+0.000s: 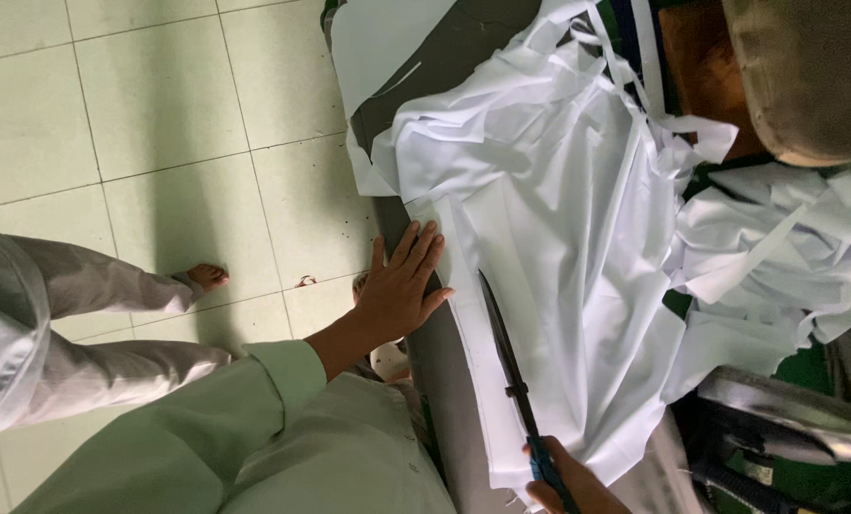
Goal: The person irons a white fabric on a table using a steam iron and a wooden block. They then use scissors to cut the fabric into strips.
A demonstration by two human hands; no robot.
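Note:
A large piece of white fabric (558, 247) lies spread over a grey table (444, 371). My left hand (401, 286) rests flat with fingers apart on the fabric's edge at the table's side. At the bottom of the view, my right hand (568, 487) grips the blue handles of long dark scissors (506, 347). The blades lie on the white fabric, pointing towards my left hand, a little to its right. I wear a pale green long-sleeved shirt.
White fabric strips and scraps (777, 247) are heaped at the right on a green surface. A brown rounded object (806, 76) sits at the top right. Another person's legs and bare foot (206, 276) stand on the pale tiled floor (159, 114) at the left.

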